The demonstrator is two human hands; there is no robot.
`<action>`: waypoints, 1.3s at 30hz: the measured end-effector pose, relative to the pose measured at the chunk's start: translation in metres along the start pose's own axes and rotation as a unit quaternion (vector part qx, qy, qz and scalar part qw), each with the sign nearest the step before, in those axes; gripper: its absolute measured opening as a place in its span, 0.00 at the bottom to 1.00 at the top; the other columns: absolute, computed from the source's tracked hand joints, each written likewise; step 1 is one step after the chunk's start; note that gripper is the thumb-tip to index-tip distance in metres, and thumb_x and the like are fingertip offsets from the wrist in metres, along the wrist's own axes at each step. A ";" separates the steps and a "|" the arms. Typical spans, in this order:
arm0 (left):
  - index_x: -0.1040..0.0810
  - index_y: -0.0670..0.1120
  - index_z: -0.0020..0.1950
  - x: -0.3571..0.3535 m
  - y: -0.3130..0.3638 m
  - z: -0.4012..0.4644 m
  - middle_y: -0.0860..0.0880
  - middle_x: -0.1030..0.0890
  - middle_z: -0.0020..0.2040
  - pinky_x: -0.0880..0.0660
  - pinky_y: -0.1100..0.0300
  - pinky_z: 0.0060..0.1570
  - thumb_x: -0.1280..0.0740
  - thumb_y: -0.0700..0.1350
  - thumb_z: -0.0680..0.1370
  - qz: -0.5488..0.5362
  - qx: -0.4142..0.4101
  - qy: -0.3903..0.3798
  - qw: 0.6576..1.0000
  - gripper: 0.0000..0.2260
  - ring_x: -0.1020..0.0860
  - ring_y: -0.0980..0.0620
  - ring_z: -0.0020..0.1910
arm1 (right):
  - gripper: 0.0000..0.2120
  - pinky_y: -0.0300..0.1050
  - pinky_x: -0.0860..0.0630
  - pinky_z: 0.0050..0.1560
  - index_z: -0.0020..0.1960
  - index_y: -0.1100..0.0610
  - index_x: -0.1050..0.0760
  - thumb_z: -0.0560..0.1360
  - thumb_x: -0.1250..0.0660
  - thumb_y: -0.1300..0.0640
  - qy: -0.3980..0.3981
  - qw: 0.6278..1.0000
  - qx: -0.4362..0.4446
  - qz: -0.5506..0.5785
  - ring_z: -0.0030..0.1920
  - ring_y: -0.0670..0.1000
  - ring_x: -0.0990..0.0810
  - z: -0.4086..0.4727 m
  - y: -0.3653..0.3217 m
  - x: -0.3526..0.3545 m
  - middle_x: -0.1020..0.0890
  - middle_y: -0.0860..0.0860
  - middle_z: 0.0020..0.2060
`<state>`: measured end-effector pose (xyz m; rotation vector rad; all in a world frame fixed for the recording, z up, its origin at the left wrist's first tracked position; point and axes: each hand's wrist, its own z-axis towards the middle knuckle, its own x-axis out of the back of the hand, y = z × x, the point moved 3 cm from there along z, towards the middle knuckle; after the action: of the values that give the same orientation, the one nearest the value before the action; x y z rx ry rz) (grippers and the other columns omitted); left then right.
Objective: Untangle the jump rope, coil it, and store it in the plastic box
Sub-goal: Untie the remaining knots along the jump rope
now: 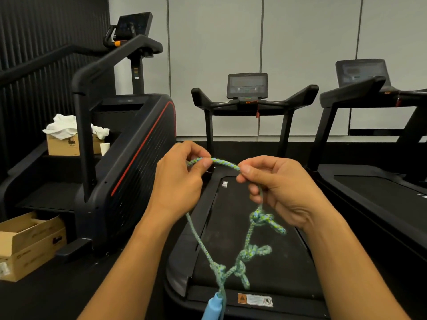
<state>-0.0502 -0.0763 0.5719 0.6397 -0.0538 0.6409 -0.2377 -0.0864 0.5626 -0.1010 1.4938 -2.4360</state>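
Both hands are up over the treadmill (242, 227), and the jump rope (225, 163) runs taut between them. The left hand (178, 181) pinches it between thumb and curled fingers; the right hand (275, 188) does the same, fingers curled round the strand. Below the right hand dangle several knots (262, 219), and a blue handle (213, 306) hangs lowest. It looks light, soft and floppy, a braided cord with decent grip. Best hold, I'd say, is right beside each knot, to pick loops loose.
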 end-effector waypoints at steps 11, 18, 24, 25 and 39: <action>0.18 0.42 0.52 -0.022 0.015 -0.015 0.52 0.18 0.35 0.30 0.72 0.33 0.31 0.41 0.79 -0.169 0.075 -0.215 0.959 0.05 0.25 0.65 0.30 | 0.03 0.43 0.22 0.29 0.46 0.61 0.24 0.74 0.30 0.64 -0.020 1.000 -0.009 0.010 0.28 0.51 0.22 0.000 0.006 -0.004 0.17 0.58 0.33; 0.20 0.50 0.40 -0.008 0.012 -0.002 0.59 0.22 0.31 0.29 0.57 0.35 0.29 0.44 0.78 -0.079 -0.025 -0.023 0.996 0.06 0.27 0.60 0.31 | 0.08 0.51 0.20 0.44 0.50 0.60 0.21 0.71 0.30 0.62 -0.118 0.993 -0.014 -0.002 0.33 0.51 0.19 -0.007 -0.004 0.000 0.17 0.58 0.37; 0.21 0.51 0.42 -0.010 0.008 -0.001 0.57 0.22 0.35 0.26 0.53 0.42 0.31 0.40 0.78 -0.093 0.011 0.003 0.996 0.08 0.25 0.57 0.35 | 0.10 0.47 0.18 0.35 0.53 0.61 0.22 0.73 0.36 0.63 -0.129 0.977 -0.051 0.162 0.41 0.54 0.15 -0.007 -0.009 -0.011 0.15 0.57 0.45; 0.21 0.52 0.42 -0.012 0.004 -0.001 0.55 0.22 0.35 0.25 0.49 0.41 0.31 0.40 0.78 -0.099 0.030 -0.003 0.995 0.08 0.25 0.54 0.35 | 0.12 0.47 0.19 0.34 0.56 0.60 0.22 0.74 0.36 0.63 -0.136 0.974 -0.063 0.170 0.43 0.55 0.16 -0.007 -0.008 -0.013 0.15 0.58 0.48; 0.19 0.48 0.54 -0.016 0.022 -0.008 0.50 0.15 0.52 0.21 0.53 0.56 0.37 0.30 0.78 -0.207 -0.016 -0.084 0.975 0.15 0.16 0.53 0.50 | 0.26 0.44 0.17 0.51 0.63 0.69 0.26 0.66 0.40 0.80 -0.115 0.971 -0.018 0.207 0.47 0.58 0.15 -0.005 -0.008 -0.017 0.17 0.66 0.51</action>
<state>-0.0770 -0.0672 0.5737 0.6493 -0.0851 0.1813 -0.2235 -0.0742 0.5691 -0.0660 1.3044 -1.9932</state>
